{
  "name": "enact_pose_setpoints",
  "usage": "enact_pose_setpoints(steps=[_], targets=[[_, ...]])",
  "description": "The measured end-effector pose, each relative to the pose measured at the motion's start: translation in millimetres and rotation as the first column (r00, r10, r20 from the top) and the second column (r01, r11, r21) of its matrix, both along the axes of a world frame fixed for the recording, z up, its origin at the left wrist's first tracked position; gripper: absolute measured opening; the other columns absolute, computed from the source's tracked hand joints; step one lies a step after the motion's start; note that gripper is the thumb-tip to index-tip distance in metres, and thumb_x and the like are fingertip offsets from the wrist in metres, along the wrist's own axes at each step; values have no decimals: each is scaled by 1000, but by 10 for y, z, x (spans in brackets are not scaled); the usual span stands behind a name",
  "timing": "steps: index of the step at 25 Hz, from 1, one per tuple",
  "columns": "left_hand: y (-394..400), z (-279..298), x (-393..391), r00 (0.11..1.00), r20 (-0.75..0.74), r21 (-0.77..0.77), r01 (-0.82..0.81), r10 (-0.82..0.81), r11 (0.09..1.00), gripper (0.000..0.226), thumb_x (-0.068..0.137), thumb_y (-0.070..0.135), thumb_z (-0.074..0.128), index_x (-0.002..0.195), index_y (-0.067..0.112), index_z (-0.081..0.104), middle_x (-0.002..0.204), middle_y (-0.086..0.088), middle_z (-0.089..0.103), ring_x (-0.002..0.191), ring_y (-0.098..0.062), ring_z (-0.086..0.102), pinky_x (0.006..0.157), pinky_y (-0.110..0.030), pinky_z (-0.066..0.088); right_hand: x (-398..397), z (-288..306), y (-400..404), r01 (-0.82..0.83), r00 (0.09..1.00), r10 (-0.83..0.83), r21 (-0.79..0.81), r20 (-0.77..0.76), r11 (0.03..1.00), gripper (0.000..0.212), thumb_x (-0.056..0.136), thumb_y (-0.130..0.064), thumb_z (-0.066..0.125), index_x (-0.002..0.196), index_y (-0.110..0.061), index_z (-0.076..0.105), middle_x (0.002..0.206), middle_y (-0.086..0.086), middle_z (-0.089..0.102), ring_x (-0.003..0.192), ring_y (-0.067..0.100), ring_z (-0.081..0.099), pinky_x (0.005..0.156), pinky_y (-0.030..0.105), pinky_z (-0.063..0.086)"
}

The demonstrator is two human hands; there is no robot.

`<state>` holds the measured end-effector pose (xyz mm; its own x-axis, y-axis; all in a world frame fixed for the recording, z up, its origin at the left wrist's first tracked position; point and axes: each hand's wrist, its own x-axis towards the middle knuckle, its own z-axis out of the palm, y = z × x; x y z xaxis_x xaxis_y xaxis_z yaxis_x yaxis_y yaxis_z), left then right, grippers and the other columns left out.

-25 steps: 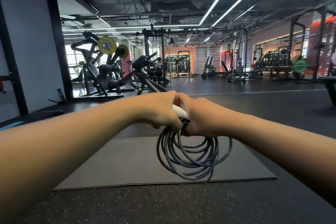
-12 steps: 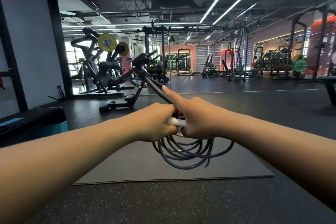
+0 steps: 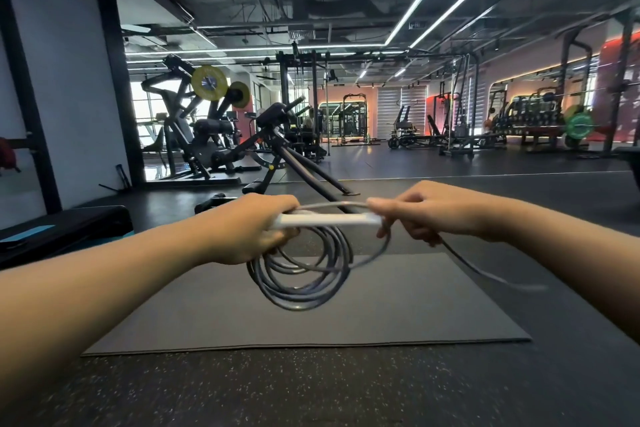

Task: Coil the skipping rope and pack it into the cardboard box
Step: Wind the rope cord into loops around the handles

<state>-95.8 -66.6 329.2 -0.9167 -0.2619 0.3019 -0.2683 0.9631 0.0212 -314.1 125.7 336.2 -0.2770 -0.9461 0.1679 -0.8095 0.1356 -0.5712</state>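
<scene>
The left hand (image 3: 252, 229) fingers clamp the coiled skipping rope (image 3: 301, 274) against a white handle (image 3: 325, 219) to keep loops gathered, while right hand (image 3: 429, 215) fingers pinch the loose strand, ready to wrap

One rope (image 3: 301, 274), two hands (image 3: 249, 229), one mat (image 3: 398, 315)
</scene>
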Motion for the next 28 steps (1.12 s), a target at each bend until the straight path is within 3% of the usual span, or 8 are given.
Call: enact_pose_setpoints(steps=[6, 9, 12, 16, 20, 23, 26, 28], targets=[[37, -256, -76, 912, -387, 375, 22, 135, 927, 12, 97, 33, 62, 92, 23, 58, 78, -3, 73, 71, -28, 66, 66, -43, 50, 217, -494, -180, 67, 905, 74, -312, 418, 948, 67, 76, -73, 59, 116, -20, 69, 72, -13, 55, 57, 8, 37, 58, 28, 34], [285, -342, -230, 847, -491, 544, 114, 205, 831, 13, 98, 29, 60, 99, 17, 61, 79, -9, 65, 65, -20, 52, 62, -36, 41, 509, -741, -443, 199, 708, 102, -337, 699, 920, 78, 67, -76, 69, 116, -14, 70, 83, -2, 73, 67, 17, 55, 57, 29, 36], [380, -424, -294, 792, -526, 678, 171, 309, 715, 15, 98, 29, 60, 104, 16, 62, 87, -14, 65, 72, -21, 54, 67, -35, 44, 696, -764, -524, 345, 589, 149, -413, 795, 843, 40, 84, -48, 72, 91, -9, 76, 75, 8, 78, 69, 20, 69, 65, 31, 48], [340, -547, -296, 763, -523, 793, 271, 380, 546, 26, 90, 20, 73, 112, 17, 62, 105, -14, 73, 97, -27, 70, 93, -46, 53, 756, -707, -591, 413, 656, 113, -480, 746, 774, 29, 95, -22, 60, 69, -11, 63, 54, 3, 60, 49, 14, 55, 49, 23, 42], [228, -531, -230, 836, -420, 874, 268, 352, 405, 64, 68, 18, 90, 122, 25, 56, 99, -11, 76, 84, -26, 74, 78, -45, 60, 673, -639, -580, 356, 761, -5, -412, 648, 839, 28, 92, -18, 55, 64, -14, 55, 55, 4, 51, 48, 16, 45, 48, 28, 35], [196, -493, -222, 812, -427, 880, 274, 397, 388, 52, 72, 10, 85, 119, 14, 61, 91, -15, 72, 72, -22, 70, 65, -37, 59, 623, -632, -565, 278, 832, -10, -401, 555, 873, 25, 91, -16, 55, 66, -16, 50, 60, 4, 49, 58, 21, 44, 58, 34, 36], [149, -467, -229, 793, -494, 852, 361, 357, 378, 44, 79, 9, 82, 118, 14, 63, 90, -9, 74, 75, -25, 71, 76, -42, 59, 616, -631, -569, 218, 887, -25, -372, 460, 902, 26, 91, -19, 56, 66, -16, 50, 60, 6, 50, 60, 21, 45, 62, 36, 36], [141, -467, -241, 823, -502, 806, 335, 265, 488, 28, 89, 15, 74, 116, 14, 67, 88, -5, 72, 74, -24, 69, 74, -36, 57, 612, -627, -564, 204, 896, -24, -364, 443, 909, 25, 92, -19, 55, 68, -14, 51, 62, 7, 51, 60, 21, 45, 62, 35, 37]])
